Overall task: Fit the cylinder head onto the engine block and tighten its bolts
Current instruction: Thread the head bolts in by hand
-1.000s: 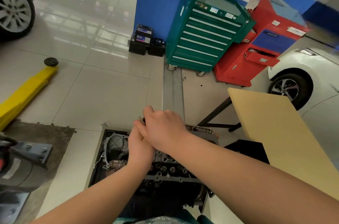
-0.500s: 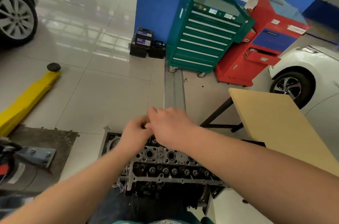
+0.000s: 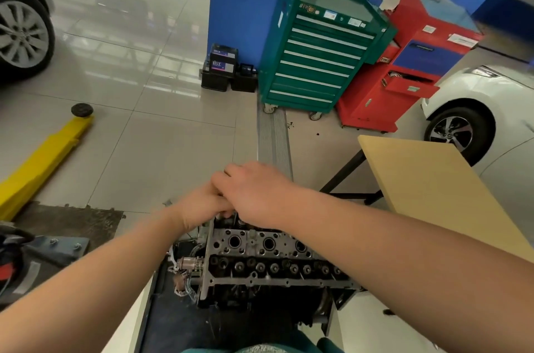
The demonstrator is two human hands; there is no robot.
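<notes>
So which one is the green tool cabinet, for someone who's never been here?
Look to the blue wall at the far side. The green tool cabinet stands on castors against it, beside a red cabinet. Only the green one has a stack of silver-handled drawers.

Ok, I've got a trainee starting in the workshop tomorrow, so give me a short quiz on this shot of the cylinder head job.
1. True or false: both hands are at the far edge of the cylinder head.
2. Which cabinet stands nearer the blue wall panel: A) green tool cabinet, B) red cabinet?
3. What yellow thing lies on the floor at the left?

Key:
1. True: left hand and right hand meet there; what they hold is hidden.
2. A.
3. The yellow lift arm.
</notes>
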